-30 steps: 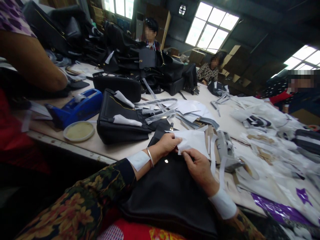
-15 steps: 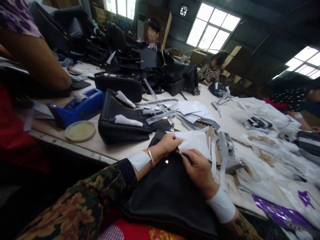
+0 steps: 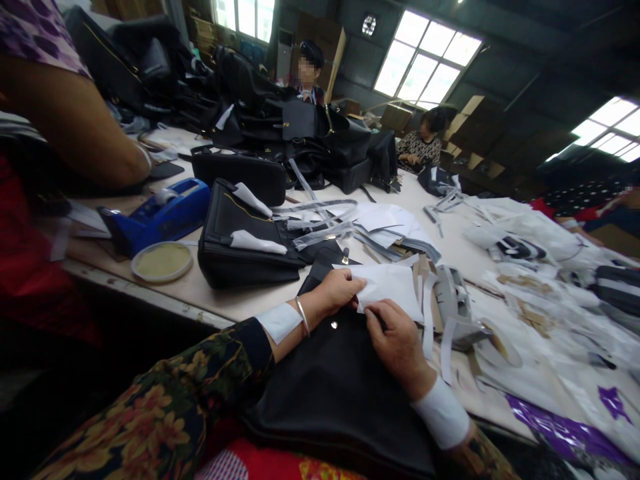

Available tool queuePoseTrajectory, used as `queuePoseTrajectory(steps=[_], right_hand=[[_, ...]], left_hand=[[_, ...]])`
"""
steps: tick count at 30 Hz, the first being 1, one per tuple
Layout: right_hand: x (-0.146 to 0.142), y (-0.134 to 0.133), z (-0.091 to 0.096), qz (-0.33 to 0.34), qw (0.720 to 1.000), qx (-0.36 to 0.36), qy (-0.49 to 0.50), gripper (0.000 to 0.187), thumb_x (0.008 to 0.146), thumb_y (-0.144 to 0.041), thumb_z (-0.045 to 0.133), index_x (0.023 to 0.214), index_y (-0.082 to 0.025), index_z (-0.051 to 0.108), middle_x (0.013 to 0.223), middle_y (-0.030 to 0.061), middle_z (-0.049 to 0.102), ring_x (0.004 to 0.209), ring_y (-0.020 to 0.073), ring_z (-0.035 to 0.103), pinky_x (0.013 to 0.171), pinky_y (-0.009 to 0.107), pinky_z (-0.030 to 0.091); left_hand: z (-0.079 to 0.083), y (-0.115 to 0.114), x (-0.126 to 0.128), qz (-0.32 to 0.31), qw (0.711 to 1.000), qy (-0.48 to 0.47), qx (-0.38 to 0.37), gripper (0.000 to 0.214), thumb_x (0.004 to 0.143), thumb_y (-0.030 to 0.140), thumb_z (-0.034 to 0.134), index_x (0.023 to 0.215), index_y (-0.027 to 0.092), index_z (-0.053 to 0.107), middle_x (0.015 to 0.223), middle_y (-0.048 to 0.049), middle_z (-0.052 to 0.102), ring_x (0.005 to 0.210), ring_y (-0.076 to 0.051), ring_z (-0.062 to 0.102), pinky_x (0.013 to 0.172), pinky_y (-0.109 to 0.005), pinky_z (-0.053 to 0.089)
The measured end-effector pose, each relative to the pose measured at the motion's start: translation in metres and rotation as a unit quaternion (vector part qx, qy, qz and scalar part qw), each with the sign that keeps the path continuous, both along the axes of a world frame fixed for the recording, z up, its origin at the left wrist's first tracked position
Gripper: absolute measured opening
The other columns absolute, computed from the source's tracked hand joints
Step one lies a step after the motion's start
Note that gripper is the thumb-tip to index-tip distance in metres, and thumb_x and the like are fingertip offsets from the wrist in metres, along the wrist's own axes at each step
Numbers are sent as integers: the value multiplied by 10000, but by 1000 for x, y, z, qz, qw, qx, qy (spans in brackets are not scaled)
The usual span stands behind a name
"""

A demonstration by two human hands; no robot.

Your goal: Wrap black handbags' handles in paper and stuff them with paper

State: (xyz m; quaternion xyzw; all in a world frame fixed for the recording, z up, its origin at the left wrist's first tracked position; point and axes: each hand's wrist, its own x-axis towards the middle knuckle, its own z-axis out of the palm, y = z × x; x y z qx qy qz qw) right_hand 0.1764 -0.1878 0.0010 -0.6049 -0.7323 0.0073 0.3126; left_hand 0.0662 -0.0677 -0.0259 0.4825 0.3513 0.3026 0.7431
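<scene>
- Over the big black bag (image 3: pixel 340 393), the left hand (image 3: pixel 344 291) pinches a corner of the white paper (image 3: pixel 393 288) with its thumb on top.
- The right hand (image 3: pixel 400 340) has bent fingers touching the paper's near edge; I can't tell if they grip it.
- A shiny gold stud (image 3: pixel 334 325) sits on the bag, just below the hands.
- To the left stands a smaller black bag (image 3: pixel 245 233) with white wraps on its handles.
- Next comes a blue tape holder (image 3: pixel 165 215).
- Farther back is a heap of black bags (image 3: pixel 345 143).
</scene>
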Motion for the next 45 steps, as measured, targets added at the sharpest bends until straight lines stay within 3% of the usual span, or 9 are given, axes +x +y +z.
queuePoseTrajectory(steps=[5, 8, 12, 17, 22, 32, 45], right_hand=[[1, -2, -2, 4, 997, 36, -71, 186, 876, -171, 594, 1059, -173, 624, 1003, 115, 663, 946, 259, 614, 859, 417, 504], [2, -1, -2, -2, 996, 38, -82, 159, 902, -149, 543, 1014, -181, 652, 952, 108, 677, 917, 251, 622, 851, 410, 505], [2, 1, -2, -13, 1000, 12, 19, 158, 930, -183, 515, 927, -199, 672, 866, 73, 686, 828, 210, 638, 798, 352, 512], [8, 3, -3, -132, 978, -32, 160, 200, 902, -346, 589, 847, -193, 706, 786, 39, 718, 740, 202, 655, 716, 314, 503], [12, 4, -2, -155, 953, -74, 249, 283, 876, -431, 607, 866, -180, 736, 796, 40, 745, 755, 217, 673, 708, 312, 509], [13, 5, -5, -108, 952, -83, 274, 243, 896, -375, 592, 930, -197, 754, 871, 41, 760, 803, 219, 683, 777, 340, 513], [11, 5, -3, -134, 943, -90, 292, 242, 864, -398, 645, 926, -202, 772, 873, 43, 773, 796, 223, 693, 761, 334, 516]], left_hand=[[-1, 0, 0, 1, 1000, 3, 5, 150, 845, 216, 679, 766, 120, 595, 530, 41, 562, 374, -66, 489, 374, -167, 381], [-2, 0, 0, 2, 1000, 1, 10, 176, 842, 243, 693, 768, 124, 587, 533, 46, 555, 379, -57, 473, 379, -163, 384], [-2, 0, -1, -14, 1000, -6, 14, 264, 851, 359, 688, 772, 141, 561, 534, 44, 558, 395, -68, 488, 395, -177, 416], [7, -3, -10, -80, 995, -26, 45, 434, 761, 535, 734, 701, 158, 527, 523, 23, 571, 431, -96, 548, 406, -182, 423], [10, -7, -13, -129, 983, -30, 126, 412, 682, 478, 812, 768, 139, 593, 587, 17, 599, 493, -104, 570, 433, -188, 443], [9, -7, -9, -137, 987, -29, 74, 265, 822, 377, 702, 753, 142, 602, 580, -2, 645, 501, -93, 606, 467, -170, 463], [9, -7, -11, -138, 987, -23, 76, 282, 819, 385, 704, 741, 129, 613, 563, -4, 643, 476, -93, 595, 463, -178, 458]])
